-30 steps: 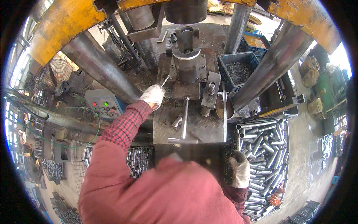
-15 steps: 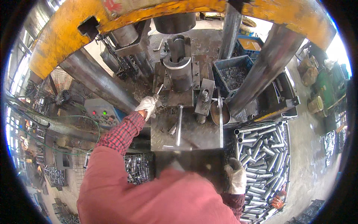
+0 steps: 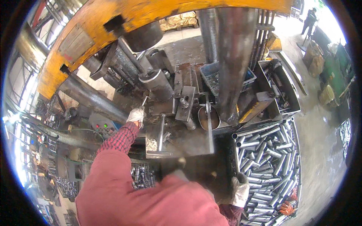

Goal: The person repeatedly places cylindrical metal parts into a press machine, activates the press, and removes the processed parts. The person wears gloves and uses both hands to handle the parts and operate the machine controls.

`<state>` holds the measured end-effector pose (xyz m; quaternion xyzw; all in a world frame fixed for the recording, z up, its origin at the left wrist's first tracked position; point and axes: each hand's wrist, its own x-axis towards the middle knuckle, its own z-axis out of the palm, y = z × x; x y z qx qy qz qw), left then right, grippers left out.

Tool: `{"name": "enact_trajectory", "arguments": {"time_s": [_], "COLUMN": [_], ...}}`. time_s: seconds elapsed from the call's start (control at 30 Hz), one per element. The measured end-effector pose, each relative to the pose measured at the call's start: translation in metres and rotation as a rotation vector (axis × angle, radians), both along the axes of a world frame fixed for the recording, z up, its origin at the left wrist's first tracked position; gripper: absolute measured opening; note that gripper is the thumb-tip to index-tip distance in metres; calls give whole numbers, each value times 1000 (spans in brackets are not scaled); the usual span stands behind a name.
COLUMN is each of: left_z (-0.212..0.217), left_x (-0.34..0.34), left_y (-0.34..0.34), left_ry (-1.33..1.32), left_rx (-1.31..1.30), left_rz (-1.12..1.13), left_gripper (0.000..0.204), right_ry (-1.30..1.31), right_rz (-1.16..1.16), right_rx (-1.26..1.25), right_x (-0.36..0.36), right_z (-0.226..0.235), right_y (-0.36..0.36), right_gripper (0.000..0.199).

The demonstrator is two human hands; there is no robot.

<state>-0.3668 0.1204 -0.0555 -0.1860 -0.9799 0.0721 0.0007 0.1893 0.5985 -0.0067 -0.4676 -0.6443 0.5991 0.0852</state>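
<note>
Gripped a slim bright metal rod (image 3: 145, 101) in the white-gloved left hand (image 3: 136, 115), closed around its lower end, with the upper tip just beside the base of a thick, grey, hollow-topped steel cylinder (image 3: 156, 86); could not tell touching from apart at that tip. Reached out there in a dull red sleeve (image 3: 107, 165) and a red-and-black checked cuff (image 3: 120, 140). Had the white-gloved right hand (image 3: 240, 191) low, at the left edge of a rectangular metal bin (image 3: 236, 160) heaped with short silvery metal tubes (image 3: 267, 165); could not tell open from closed there. Saw a reddish-orange glove (image 3: 287, 208) lying on the tubes, a T-shaped steel bar (image 3: 162, 132) over a flat grey steel plate (image 3: 188, 141), a control box with lit red and green buttons (image 3: 103, 128) to the left, and a chipped yellow steel beam (image 3: 181, 9) overhead
</note>
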Motion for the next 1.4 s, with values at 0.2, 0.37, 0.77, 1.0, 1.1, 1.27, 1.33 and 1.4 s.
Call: {"name": "enact_trajectory", "arguments": {"time_s": [0.2, 0.37, 0.77, 1.0, 1.1, 1.27, 1.33, 1.4], "left_z": [25, 36, 39, 26, 12, 59, 88, 106], "left_x": [1, -11, -2, 0, -8, -29, -40, -49], "left_y": [18, 91, 137, 124, 139, 89, 76, 76], "left_ry": [-151, -300, -182, 148, 704, 263, 167, 93], "left_rx": [-33, -84, -260, -234, 415, 340, 196, 88], "left_rz": [425, 525, 290, -86, 50, 129, 2, 10], "left_gripper": [66, 49, 36, 26, 30, 23, 16, 22], "right_ry": [330, 130, -20, -103, -198, -83, -105, -86], "right_rz": [-237, -262, -159, -5, 50, 175, 159, 193], "right_rx": [-436, -312, -125, -127, 117, 284, 273, 234], "right_x": [28, 115, 140, 71, 47, 14, 5, -9], "right_z": [-7, -48, -66, -29, -24, -29, -28, -28], "right_y": [17, 31, 67, 72, 59, 29, 13, -5], "right_gripper": [38, 40, 44, 42, 39, 36, 36, 40]}}
